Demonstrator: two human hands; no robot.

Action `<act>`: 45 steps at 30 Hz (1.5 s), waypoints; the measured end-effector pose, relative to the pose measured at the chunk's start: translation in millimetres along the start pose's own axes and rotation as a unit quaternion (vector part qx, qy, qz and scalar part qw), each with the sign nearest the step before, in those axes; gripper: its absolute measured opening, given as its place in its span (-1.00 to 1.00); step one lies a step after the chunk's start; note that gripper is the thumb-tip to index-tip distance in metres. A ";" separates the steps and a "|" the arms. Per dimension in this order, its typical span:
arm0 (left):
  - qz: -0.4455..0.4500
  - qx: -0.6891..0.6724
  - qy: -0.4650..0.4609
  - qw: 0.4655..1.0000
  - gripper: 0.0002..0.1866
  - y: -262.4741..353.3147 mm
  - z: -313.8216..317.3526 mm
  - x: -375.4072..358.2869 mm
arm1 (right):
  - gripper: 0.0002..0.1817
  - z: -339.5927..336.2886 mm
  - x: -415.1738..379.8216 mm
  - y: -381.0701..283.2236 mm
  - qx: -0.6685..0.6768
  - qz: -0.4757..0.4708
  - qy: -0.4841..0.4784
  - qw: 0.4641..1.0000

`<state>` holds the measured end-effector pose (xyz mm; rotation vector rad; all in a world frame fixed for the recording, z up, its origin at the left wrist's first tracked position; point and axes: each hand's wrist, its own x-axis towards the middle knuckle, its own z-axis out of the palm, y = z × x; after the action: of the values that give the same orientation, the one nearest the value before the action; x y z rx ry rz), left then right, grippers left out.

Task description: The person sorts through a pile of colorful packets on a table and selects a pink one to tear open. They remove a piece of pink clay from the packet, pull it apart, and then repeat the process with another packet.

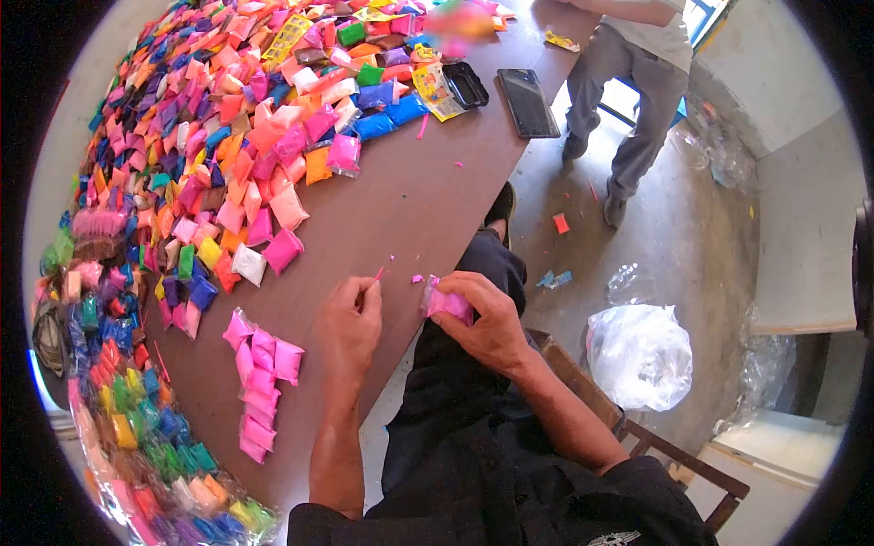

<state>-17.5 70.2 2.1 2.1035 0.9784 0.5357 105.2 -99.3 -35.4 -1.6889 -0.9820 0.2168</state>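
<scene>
My right hand (487,328) is closed around a small clear packet of pink clay-like filling (450,304), held over the table's near edge. A little to its left, my left hand (353,318) is raised above the brown table (401,218) with thumb and forefinger pinched on a thin pink stick (379,272). Only the stick's tip shows. Between the two hands lies a small purple-pink crumb (417,278). Left of my left forearm, several pink packets (259,382) are laid together in a stepped cluster.
A large heap of multicoloured packets (228,136) covers the table's far left. A black tray (466,85), a yellow printed card (437,91) and a dark tablet (528,103) lie at the back. Another person (637,82) stands beyond the edge. A white plastic bag (639,355) sits on the floor.
</scene>
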 end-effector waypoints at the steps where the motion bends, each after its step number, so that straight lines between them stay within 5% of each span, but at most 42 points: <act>1: 0.042 0.023 -0.027 0.998 -0.88 3.8 -1.8 -0.8 | -0.55 0.0 0.4 0.0 -0.001 0.001 0.002 1.000; 3: 0.122 0.069 -0.080 0.987 -0.87 14.8 -5.8 -7.3 | -0.55 1.5 -0.1 -0.2 -0.002 0.002 0.004 1.000; 9: 0.064 -0.015 -0.140 0.988 -0.88 14.7 9.1 -9.9 | -0.57 2.3 -1.6 2.6 0.012 0.003 0.012 1.000; 30: 0.023 -0.067 -0.100 0.992 -0.88 6.5 11.5 -14.2 | -0.57 2.1 -2.3 3.6 0.015 0.011 0.004 1.000; 45: 0.028 -0.064 -0.156 0.985 -0.87 7.5 -5.9 -16.8 | -0.59 2.5 -1.6 1.9 0.003 0.010 0.005 1.000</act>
<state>-28.1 56.4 10.6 2.0267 0.6894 0.2752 103.6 -98.7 -38.5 -1.6940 -0.9574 0.2240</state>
